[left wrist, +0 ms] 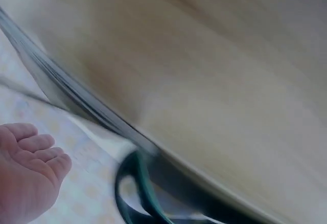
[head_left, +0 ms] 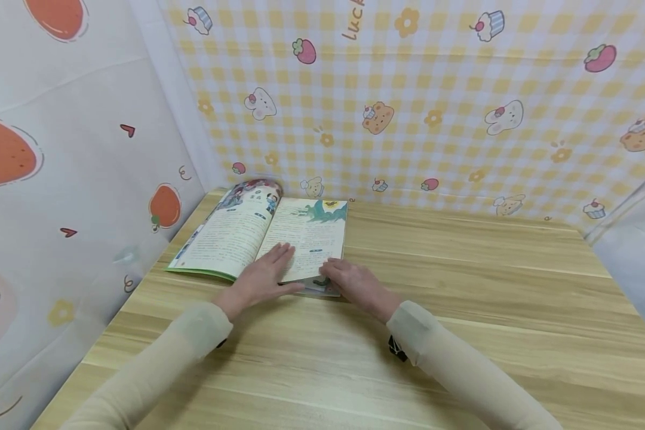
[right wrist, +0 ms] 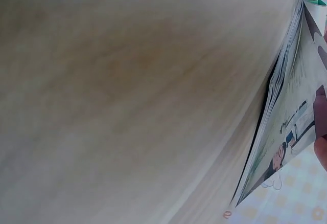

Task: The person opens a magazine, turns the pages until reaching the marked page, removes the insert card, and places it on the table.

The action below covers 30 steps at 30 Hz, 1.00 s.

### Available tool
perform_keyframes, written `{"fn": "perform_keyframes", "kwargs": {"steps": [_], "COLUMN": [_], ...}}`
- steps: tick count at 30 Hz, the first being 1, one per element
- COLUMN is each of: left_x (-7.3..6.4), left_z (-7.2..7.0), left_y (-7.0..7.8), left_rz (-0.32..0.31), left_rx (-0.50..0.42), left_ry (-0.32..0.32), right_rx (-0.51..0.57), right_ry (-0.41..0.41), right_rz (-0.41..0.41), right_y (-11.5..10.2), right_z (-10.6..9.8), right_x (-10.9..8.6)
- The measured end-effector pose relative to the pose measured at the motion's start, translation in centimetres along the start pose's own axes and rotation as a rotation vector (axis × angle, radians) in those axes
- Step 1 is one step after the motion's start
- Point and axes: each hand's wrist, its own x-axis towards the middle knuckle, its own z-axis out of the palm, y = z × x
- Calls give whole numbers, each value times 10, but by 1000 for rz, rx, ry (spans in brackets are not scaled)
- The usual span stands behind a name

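Note:
An open illustrated book (head_left: 231,233) lies on the wooden table, its left side bulging and edged in green. My left hand (head_left: 263,275) rests with extended fingers on the lower part of the book near the fold. At the lower right corner, my right hand (head_left: 355,283) pinches a page (head_left: 312,245) whose bottom edge is lifted, showing another picture beneath. The right wrist view shows the raised page (right wrist: 291,137) beside fingertips (right wrist: 321,152) at the frame's edge. A hand (left wrist: 30,173) appears in the left wrist view; which one I cannot tell.
The wooden table (head_left: 462,269) extends right of the book and toward me. Behind it hangs a yellow checked cloth (head_left: 441,113); a white cloth with fruit prints (head_left: 102,179) hangs at the left. A small black object (head_left: 398,348) sits under the right sleeve.

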Motion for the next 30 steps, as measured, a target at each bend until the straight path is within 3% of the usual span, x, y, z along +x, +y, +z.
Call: {"fn": "perform_keyframes", "kwargs": {"steps": [4,9,15,18,21,25,30], "left_x": [5,12,17,18,16,12,9], "left_z": [9,15,14,10,5,-4,-13], "left_y": [18,30,30,28,24,17,3], "left_rz": [54,123,150,150,152,136,62], "left_rx": [-43,-42,4,-2,-26,-31,8], "left_ry": [39,155,275,317,350,404,463], "right_rx": [-47,-74,14,45,33,96,181], "right_ry": [43,93,201,286,318,213,-119], "right_rz": [-26,-55,-5,18,29,94,229], "right_y": [-2,-3,0,4,6,6,6], "right_z": [1,2,2,2,2,3,6], "right_x": [0,0,-2,-2,-1,-1,-1]}}
